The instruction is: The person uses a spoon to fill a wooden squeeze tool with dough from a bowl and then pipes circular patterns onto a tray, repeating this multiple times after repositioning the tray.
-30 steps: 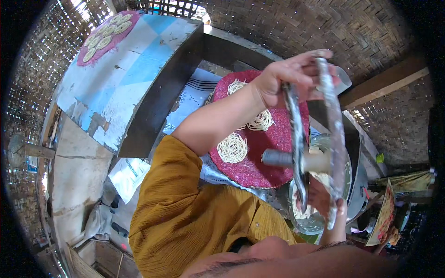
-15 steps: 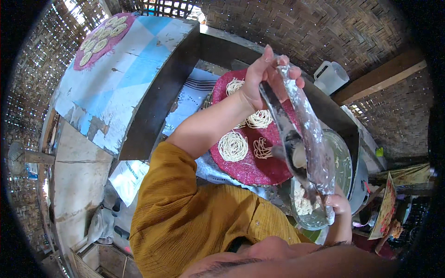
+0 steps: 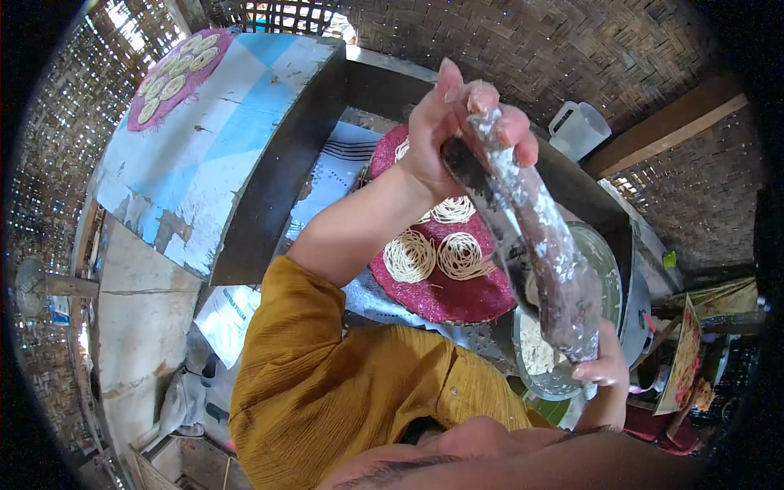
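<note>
My left hand [image 3: 474, 122] is wrapped round the far end of a floury wooden noodle press [image 3: 551, 245] made of two long bars. My right hand [image 3: 604, 367] grips its near end. The press hangs tilted over the right edge of a round, magenta cloth-covered tray [image 3: 474, 302]. On that tray lie pale noodle coils, among them a full round one [image 3: 410, 256] and a looser one [image 3: 461, 255] with strands trailing to the right. Beneath the press stands a clear tub [image 3: 608, 269] with white dough or flour [image 3: 537, 351] inside; the press hides part of it.
To the left is a peeling blue-and-white board [image 3: 237, 122], carrying a magenta cloth [image 3: 155, 114] with several noodle coils. A clear plastic jug [image 3: 580, 131] stands at the back right, against a woven wall [image 3: 523, 41]. A white printed bag [image 3: 229, 318] lies lower left.
The looser noodle coil has grown from a partial ring into a fuller round. The press's far end and my left hand have shifted slightly left and appear closer.
</note>
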A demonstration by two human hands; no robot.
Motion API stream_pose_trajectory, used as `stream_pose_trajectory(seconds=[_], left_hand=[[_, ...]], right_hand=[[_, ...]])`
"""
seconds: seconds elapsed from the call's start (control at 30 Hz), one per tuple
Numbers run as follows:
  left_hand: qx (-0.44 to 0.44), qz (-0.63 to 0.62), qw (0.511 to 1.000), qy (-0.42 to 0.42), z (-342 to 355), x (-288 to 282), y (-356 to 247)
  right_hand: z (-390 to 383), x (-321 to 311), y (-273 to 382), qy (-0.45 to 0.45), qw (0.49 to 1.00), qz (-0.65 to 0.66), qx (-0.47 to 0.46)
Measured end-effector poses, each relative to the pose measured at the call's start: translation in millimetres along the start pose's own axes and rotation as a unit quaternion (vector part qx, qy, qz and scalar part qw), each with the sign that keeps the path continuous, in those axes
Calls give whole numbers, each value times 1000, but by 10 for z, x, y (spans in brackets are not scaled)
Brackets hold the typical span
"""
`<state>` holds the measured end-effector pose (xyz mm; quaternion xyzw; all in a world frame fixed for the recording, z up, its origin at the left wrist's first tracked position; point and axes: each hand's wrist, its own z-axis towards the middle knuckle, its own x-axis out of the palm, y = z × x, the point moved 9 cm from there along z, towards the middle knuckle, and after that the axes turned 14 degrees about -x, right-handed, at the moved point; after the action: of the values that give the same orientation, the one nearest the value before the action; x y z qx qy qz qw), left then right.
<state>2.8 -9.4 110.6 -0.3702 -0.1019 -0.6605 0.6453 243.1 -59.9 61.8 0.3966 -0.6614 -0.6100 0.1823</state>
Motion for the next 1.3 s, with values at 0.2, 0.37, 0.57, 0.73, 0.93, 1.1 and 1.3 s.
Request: stream_pose_trajectory(seconds=[0.2, 0.37, 0.57, 0.73, 0.93, 1.1, 1.3], left_hand=[[-9, 45, 995, 93, 113, 281, -350], [-30, 118, 993, -8, 25, 322, -210], [-49, -37, 998, 6, 43, 66, 186], [-344, 125, 900, -237, -156, -753, 871], [-585, 194, 716, -328, -1149, -1407, 1685], [-534, 440, 652, -309, -1156, -1469, 1467], [-524, 601, 531, -288, -897, -1040, 1117]], right_hand=[[273, 54, 124, -5, 998, -37, -41], [204, 203, -5, 59, 997, 26, -49], [-58, 60, -199, 23, 999, 40, -14], [-29, 50, -223, 30, 999, 33, -27], [21, 85, -274, 19, 998, 52, -37], [2, 48, -294, -16, 998, 40, -52], [-52, -130, -320, -142, 983, 89, -80]])
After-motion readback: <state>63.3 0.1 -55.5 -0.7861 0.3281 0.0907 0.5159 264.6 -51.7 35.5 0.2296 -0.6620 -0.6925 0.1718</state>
